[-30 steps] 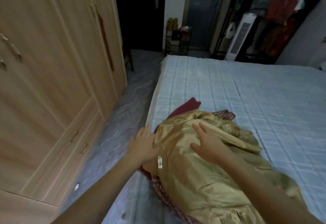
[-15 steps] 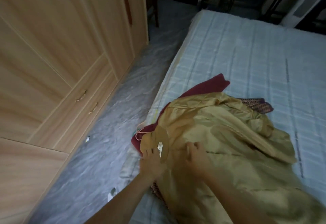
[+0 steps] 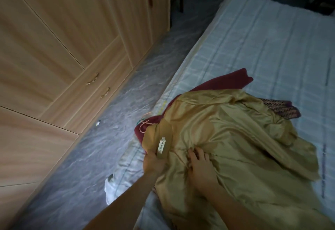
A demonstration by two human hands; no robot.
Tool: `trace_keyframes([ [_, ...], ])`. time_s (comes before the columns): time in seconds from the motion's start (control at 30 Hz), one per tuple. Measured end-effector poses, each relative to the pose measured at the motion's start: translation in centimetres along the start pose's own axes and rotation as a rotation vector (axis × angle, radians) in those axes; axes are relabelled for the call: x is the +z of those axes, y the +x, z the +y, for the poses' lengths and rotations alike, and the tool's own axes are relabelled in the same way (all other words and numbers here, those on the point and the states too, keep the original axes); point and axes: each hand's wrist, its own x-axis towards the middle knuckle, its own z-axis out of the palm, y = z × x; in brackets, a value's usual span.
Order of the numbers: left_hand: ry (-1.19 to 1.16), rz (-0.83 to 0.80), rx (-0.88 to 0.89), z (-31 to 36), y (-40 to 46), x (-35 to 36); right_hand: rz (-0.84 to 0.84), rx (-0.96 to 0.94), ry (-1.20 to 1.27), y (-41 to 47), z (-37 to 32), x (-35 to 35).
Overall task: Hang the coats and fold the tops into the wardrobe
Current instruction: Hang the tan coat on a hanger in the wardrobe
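The gold garment [image 3: 226, 139] lies atop the pile at the near-left edge of the bed [image 3: 272, 39], its length running right from the labelled collar. The left hand [image 3: 153, 162] pinches that collar; the right hand [image 3: 201, 166] clutches bunched fabric beside it. The wardrobe [image 3: 72, 39] stands left.

This is a bedroom in a home. A wide bed [image 3: 262, 44] covered with a pale blue checked sheet fills the right side, and a heap of clothes lies near its left edge: a shiny gold garment [image 3: 226, 135] over a dark red one [image 3: 228, 79]. Along the left wall stands a tall wardrobe [image 3: 63, 30] of light wood with closed doors and two low drawers bearing small metal handles [image 3: 92, 79]. Between bed and wardrobe runs a narrow strip of grey marbled floor [image 3: 90, 157].
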Motion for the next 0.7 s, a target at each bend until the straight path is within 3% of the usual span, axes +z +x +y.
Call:
trace_keyframes([
  [0.23,0.220,-0.042,0.091,-0.5,-1.6,1.4,-0.042,-0.026,0.007,0.2,0.5,0.1],
  [0.53,-0.208,0.017,0.086,-0.5,-3.1,-0.2,-0.107,-0.060,-0.003,-0.2,0.7,-0.4],
  [0.63,-0.284,0.053,0.121,-0.4,-4.2,0.0,-0.142,-0.008,0.215,-0.2,0.1,-1.9],
  [0.7,-0.294,0.089,0.237,-0.1,-5.9,0.1,0.001,0.018,0.394,-0.6,-0.3,-3.3],
])
